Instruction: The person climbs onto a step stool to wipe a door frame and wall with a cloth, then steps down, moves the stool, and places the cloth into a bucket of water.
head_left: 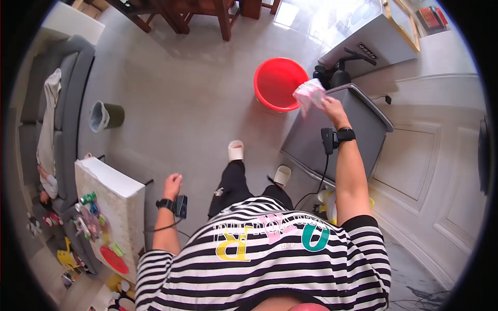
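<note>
My right hand (335,110) grips a white and pink cloth (309,95), which hangs down beside the right rim of a red bucket (279,78) on the floor. Below that hand is a grey flat-topped cabinet or box (348,122). My left hand (173,185) hangs low at my side with its fingers curled in, and nothing shows in it. It is nearest to a table with a white edge (111,177). Each wrist wears a black strap with a small device and a cable.
A small green bin (114,115) stands on the left, before a grey sofa (75,62) on which a person lies. Toys and a red plate (114,259) cover part of the table. Wooden chairs (223,18) are at the back. A white door (430,155) is on the right.
</note>
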A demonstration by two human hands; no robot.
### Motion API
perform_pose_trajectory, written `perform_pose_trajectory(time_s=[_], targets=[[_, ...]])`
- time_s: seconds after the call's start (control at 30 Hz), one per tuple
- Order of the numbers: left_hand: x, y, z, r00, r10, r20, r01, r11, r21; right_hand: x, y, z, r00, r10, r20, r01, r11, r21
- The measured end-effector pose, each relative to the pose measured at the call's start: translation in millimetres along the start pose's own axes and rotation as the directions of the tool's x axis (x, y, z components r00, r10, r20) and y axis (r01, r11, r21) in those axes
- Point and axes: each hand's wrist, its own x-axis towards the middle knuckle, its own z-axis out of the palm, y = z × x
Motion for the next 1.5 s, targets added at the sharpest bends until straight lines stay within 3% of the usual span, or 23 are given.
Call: perform_pose_trajectory(time_s=[0.03, 0.1, 0.17, 0.2, 0.3, 0.37, 0.43, 0.5, 0.57, 0.63, 0.77, 0.87, 0.97, 1.0, 1.03, 1.1, 1.13, 1.2, 1.27, 1.33, 1.4, 1.47, 1.5], targets=[[3.7, -14.5, -17.4, 0.997, -0.051, -0.057, 0.051, 0.999, 0.013, 1.7, 0.3, 12.4, 1.0, 0.007, -0.004, -0.007, 1.0, 0.016], [-3.7, -22.6, -40.2, 0.987, -0.137, -0.083, 0.144, 0.987, 0.078, -11.7, 8.1, 24.7, 0.985, -0.174, 0.02, 0.175, 0.977, -0.123], [-2.2, -46.2, -47.9, 0.981, -0.182, -0.072, 0.189, 0.977, 0.097, -51.3, 12.7, 41.1, 0.973, -0.23, 0.014, 0.23, 0.973, -0.029], [5.2, -65.8, -45.9, 0.979, -0.2, -0.049, 0.204, 0.973, 0.109, -71.0, 23.7, 47.5, 0.985, -0.139, 0.105, 0.138, 0.99, 0.017], [17.6, -59.2, -21.7, 0.974, -0.223, 0.044, 0.212, 0.961, 0.177, -134.9, 74.3, 59.6, 0.97, -0.164, 0.178, 0.172, 0.985, -0.027], [32.2, -30.5, 4.7, 0.964, -0.175, 0.201, 0.117, 0.955, 0.272, -168.7, 122.8, 56.9, 0.95, 0.052, 0.307, -0.04, 0.998, -0.046], [30.8, 39.5, 34.0, 0.962, -0.108, 0.251, 0.037, 0.962, 0.271, -198.7, 171.9, 55.1, 0.934, 0.198, 0.298, -0.192, 0.98, -0.048], [31.8, 99.3, 65.5, 0.959, -0.024, 0.283, -0.049, 0.967, 0.249, -217.4, 197.7, 48.5, 0.898, 0.332, 0.289, -0.413, 0.862, 0.295], [41.7, 154.1, 87.6, 0.96, 0.075, 0.268, -0.139, 0.964, 0.226, -216.7, 183.8, 30.5, 0.804, 0.513, 0.301, -0.59, 0.754, 0.29], [44.4, 208.3, 111.6, 0.939, 0.13, 0.317, -0.221, 0.937, 0.272, -211.5, 195.9, 20.5, 0.781, 0.54, 0.313, -0.624, 0.684, 0.377], [77.2, 270.2, 155.0, 0.842, 0.211, 0.497, -0.414, 0.843, 0.344, -213.9, 208.3, 19.9, 0.837, 0.506, 0.209, -0.522, 0.623, 0.582], [76.3, 304.2, 190.5, 0.81, 0.144, 0.568, -0.412, 0.829, 0.378, -234.5, 189.9, 12.2, 0.879, 0.462, 0.117, -0.374, 0.518, 0.769], [73.2, 319.4, 223.6, 0.753, 0.04, 0.657, -0.45, 0.76, 0.47, -258.3, 153.2, -14.9, 0.797, 0.598, 0.088, -0.426, 0.453, 0.783], [68.8, 328.3, 234.9, 0.732, 0.007, 0.681, -0.504, 0.679, 0.534, -268.2, 145.2, -18.2, 0.765, 0.639, 0.081, -0.432, 0.416, 0.8], [71.1, 331.3, 247.6, 0.71, -0.021, 0.704, -0.524, 0.652, 0.548, -279.7, 140.1, -20.0, 0.747, 0.662, 0.055, -0.358, 0.332, 0.873], [86.5, 345.6, 269.1, 0.559, -0.105, 0.823, -0.692, 0.488, 0.532, -293.6, 124.7, -23.6, 0.698, 0.715, 0.024, -0.264, 0.226, 0.938], [87.6, 355.5, 283.7, 0.534, -0.133, 0.835, -0.711, 0.463, 0.529, -299.7, 117.3, -24.6, 0.691, 0.723, -0.014, -0.153, 0.164, 0.975], [72.6, 386.8, 319.5, 0.343, -0.068, 0.937, -0.87, 0.354, 0.344, -310.6, 96.5, -24.5, 0.651, 0.751, -0.107, 0.051, 0.097, 0.994], [33.7, 424.4, 357.2, 0.126, -0.109, 0.986, -0.921, 0.356, 0.157, -314.4, 66.9, -27.4, 0.59, 0.789, -0.17, 0.189, 0.07, 0.98], [-16.3, 453.3, 386.8, -0.157, -0.138, 0.978, -0.878, 0.472, -0.075, -317.2, 43.1, -24.1, 0.55, 0.792, -0.266, 0.353, 0.068, 0.933], [-57.5, 461.8, 408.5, -0.301, -0.181, 0.936, -0.847, 0.502, -0.175, -311.1, 13.2, -26.5, 0.517, 0.797, -0.312, 0.411, 0.089, 0.907], [-94.6, 457.4, 421.3, -0.358, -0.349, 0.866, -0.844, 0.517, -0.141, -302.1, -14.7, -27.0, 0.489, 0.797, -0.356, 0.468, 0.105, 0.877], [-114.5, 448.5, 425.2, -0.428, -0.375, 0.822, -0.855, 0.463, -0.234, -299.6, -24.0, -28.6, 0.501, 0.779, -0.376, 0.485, 0.107, 0.868]])
